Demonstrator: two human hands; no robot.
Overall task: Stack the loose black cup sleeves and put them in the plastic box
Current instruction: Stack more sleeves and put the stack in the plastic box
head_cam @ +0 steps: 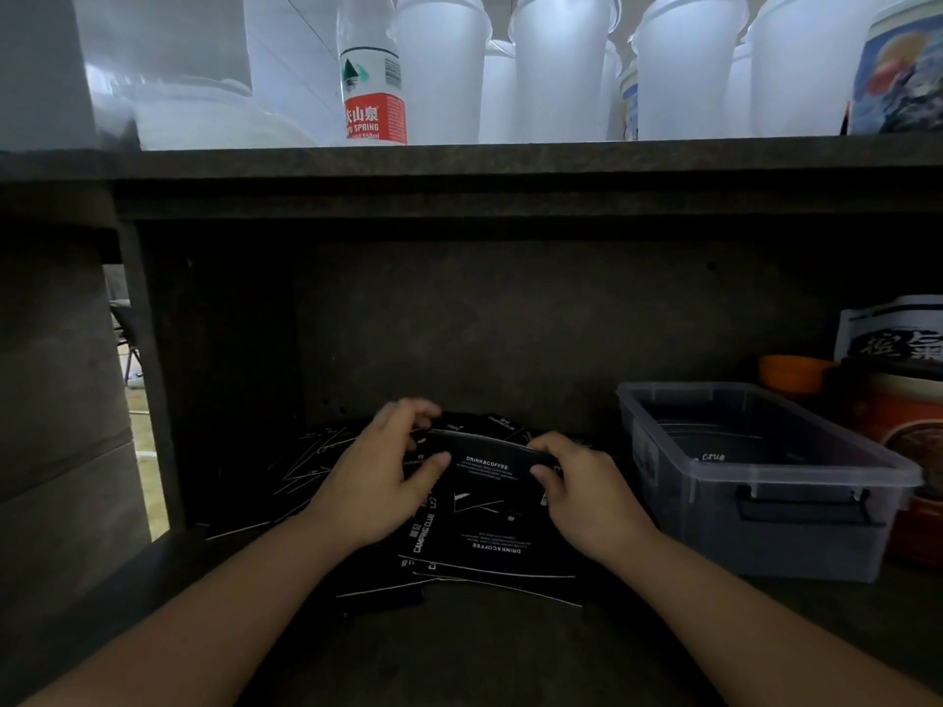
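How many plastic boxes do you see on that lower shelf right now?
1: the clear plastic box sits on the shelf's right side, right of the right hand, with black cup sleeves already inside. More may be hidden off-frame.

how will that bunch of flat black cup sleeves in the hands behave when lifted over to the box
The bunch of flat black card cup sleeves is thin, so probably light and somewhat bendy. Left hand and right hand grip only its ends, so loose sleeves may slide out or fan apart.
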